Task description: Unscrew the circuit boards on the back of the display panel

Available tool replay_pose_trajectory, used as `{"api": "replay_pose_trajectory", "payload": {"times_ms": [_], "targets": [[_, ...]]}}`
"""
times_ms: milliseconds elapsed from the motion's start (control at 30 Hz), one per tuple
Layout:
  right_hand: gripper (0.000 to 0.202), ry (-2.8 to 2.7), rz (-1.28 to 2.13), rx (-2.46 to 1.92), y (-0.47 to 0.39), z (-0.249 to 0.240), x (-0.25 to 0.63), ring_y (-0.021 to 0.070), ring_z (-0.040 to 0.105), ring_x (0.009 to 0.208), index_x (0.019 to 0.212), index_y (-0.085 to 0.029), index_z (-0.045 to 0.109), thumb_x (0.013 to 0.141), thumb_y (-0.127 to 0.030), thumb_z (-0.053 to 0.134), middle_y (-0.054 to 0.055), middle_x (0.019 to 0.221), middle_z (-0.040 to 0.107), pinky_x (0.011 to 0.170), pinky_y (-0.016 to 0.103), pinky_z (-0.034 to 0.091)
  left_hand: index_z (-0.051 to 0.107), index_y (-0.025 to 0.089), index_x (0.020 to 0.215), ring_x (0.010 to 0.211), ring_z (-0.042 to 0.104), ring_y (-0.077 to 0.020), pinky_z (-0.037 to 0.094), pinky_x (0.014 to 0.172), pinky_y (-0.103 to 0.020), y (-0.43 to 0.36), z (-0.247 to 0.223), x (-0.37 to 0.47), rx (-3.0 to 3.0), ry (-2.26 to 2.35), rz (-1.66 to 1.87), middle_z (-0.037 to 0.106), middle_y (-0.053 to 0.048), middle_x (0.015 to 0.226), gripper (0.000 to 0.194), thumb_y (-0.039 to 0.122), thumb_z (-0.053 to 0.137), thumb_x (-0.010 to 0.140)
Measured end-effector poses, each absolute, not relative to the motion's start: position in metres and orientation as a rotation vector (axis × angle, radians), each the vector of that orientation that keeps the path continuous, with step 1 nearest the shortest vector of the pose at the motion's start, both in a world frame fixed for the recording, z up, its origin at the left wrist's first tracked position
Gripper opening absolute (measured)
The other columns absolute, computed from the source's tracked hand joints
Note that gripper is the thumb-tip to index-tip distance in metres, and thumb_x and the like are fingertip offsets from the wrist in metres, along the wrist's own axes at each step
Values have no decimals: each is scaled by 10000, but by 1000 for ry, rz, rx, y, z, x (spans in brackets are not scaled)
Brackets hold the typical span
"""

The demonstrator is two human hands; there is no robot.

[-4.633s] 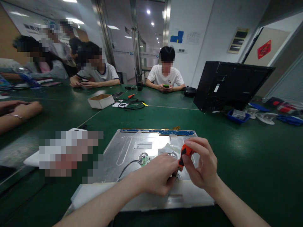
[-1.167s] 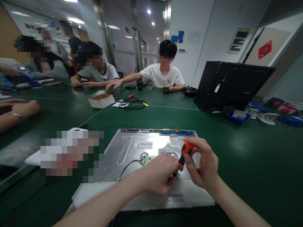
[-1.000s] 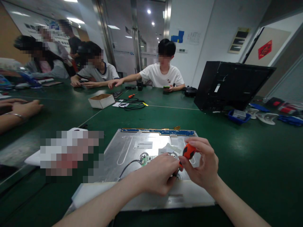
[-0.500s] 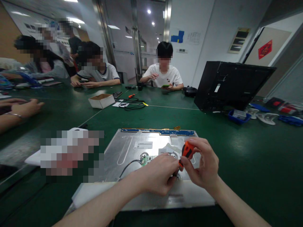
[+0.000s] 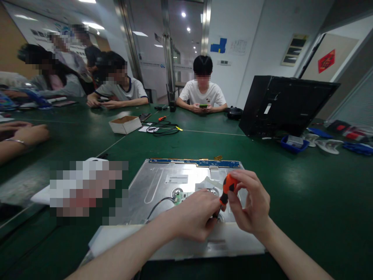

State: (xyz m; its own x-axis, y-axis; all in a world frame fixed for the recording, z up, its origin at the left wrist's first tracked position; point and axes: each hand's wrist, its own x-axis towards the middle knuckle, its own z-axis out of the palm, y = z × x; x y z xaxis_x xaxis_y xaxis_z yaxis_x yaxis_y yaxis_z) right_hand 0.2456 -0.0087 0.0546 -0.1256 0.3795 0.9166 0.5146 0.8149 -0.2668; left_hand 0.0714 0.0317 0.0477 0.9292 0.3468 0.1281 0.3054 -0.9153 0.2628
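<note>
An orange and black screwdriver (image 5: 229, 186) points down at a silver metal panel (image 5: 154, 175). My right hand (image 5: 253, 200) pinches its handle from the right. My left hand (image 5: 198, 214) rests over the panel's middle, fingers closed around the screwdriver's lower part near the shaft; the tip is mostly hidden. A small green circuit board (image 5: 180, 197) with a black cable shows left of my left hand. Along the panel's far edge runs a blue circuit strip (image 5: 192, 162). A whitish sheet (image 5: 122, 237) covers the near side.
A black monitor-like casing (image 5: 288, 105) stands at the back right, beside a blue tray (image 5: 294, 144). An open white box (image 5: 125, 124) and black cables (image 5: 163, 129) lie beyond the panel. Several people sit around the green table (image 5: 305, 202); another person's hands are at the left.
My right fingers have shifted on the handle, and the screwdriver has turned slightly. My left hand stays in place. The person opposite has lowered a raised hand to a green phone.
</note>
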Motion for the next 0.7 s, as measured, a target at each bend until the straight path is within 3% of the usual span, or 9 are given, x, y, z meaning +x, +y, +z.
{"api": "replay_pose_trajectory", "payload": {"times_ms": [200,467,700], "targets": [[481,-1693,-140,-666,-5,52,246,190,666,835,1293,-244,489,857,-155,673,66,1012,648,568,281,590,493,204,831,719,610,-223,478,660,-346,32,48,72,2834,489,242,659,-49,827,168,131,603,727],[406,-1713,-214,-708,-8,55,245,157,636,771,1276,-250,554,895,-113,585,70,1056,598,481,241,541,554,182,858,764,624,-234,482,691,-348,32,48,72,2833,503,189,669,-69,862,123,142,597,750],[477,-1733,-107,-679,-9,52,247,197,663,872,1340,-207,502,879,-111,577,109,1104,649,504,255,549,519,189,784,745,617,-221,482,688,-340,32,48,72,2859,503,220,661,-58,831,128,133,618,725]]}}
